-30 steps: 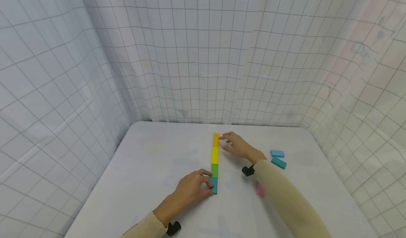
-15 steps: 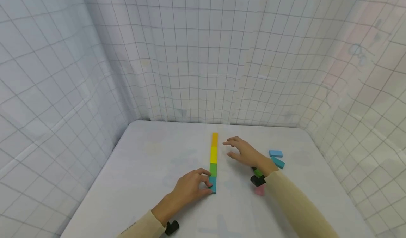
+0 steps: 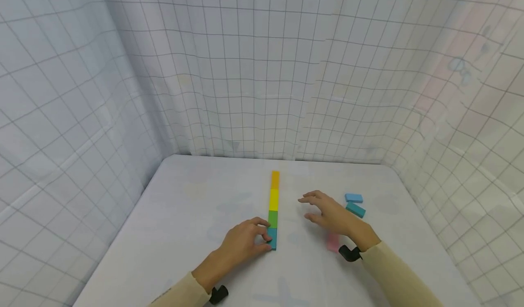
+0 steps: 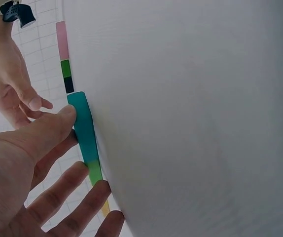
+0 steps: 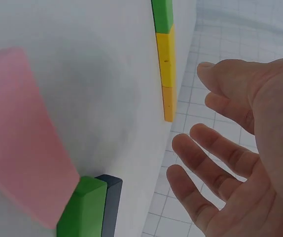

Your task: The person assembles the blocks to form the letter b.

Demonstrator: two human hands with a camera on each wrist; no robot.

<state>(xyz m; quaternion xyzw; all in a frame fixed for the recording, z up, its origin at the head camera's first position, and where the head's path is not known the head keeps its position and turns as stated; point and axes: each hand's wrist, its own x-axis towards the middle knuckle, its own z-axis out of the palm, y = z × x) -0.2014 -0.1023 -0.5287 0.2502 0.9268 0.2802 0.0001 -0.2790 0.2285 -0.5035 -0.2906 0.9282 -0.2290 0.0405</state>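
A straight row of end-to-end blocks runs away from me: a teal block (image 3: 274, 239) nearest, then a green block (image 3: 273, 218), a yellow block (image 3: 274, 200) and an orange block (image 3: 275, 180) at the far end. My left hand (image 3: 243, 241) rests along the row's left side, thumb and fingertips touching the teal block and a finger by the green one. To the right of the row, my right hand (image 3: 335, 216) hovers with its fingers loosely bent, holding nothing. Below it lies a pink block (image 5: 28, 143), partly hidden in the head view.
Right of the right hand lie a light blue block (image 3: 354, 198) and a second teal block (image 3: 355, 209). Beside the pink block, the right wrist view shows a second green block (image 5: 84, 207) and a dark block (image 5: 113, 202). Grid-patterned white curtains (image 3: 262, 93) surround the white table (image 3: 196, 207).
My right hand has drawn back from the orange block, rightward and toward me, over the loose blocks. The left hand stays at the near end of the row.
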